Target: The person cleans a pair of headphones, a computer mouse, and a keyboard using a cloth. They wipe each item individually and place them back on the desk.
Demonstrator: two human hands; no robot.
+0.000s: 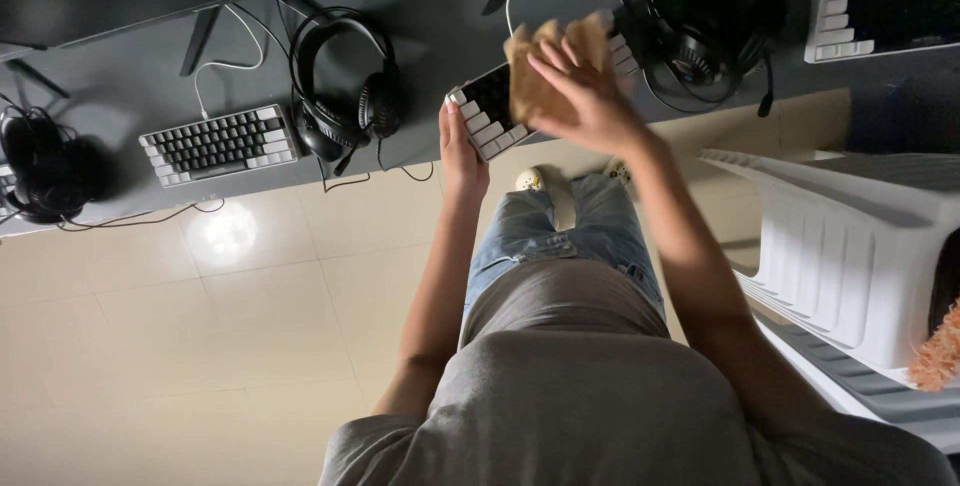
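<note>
left hand (462, 151) gripping keyboard (492, 111) edge, right hand (585, 96) pressing tan cloth (535, 71) flat

The person wears a grey T-shirt (590, 386), faded blue jeans (560, 236) and light shoes (529, 179).

On the dark desk (420, 6), a grey-and-white keyboard (220, 144) lies at the left, with black headphones (345, 96) just beside it and a white cable (232, 56) running behind. Another headset (45, 161) sits at the far left edge, a third (712, 26) to the right — near it, one more keyboard (880, 11). A white plastic chair (860, 246) stands on the beige tiled floor (230, 316).
</note>
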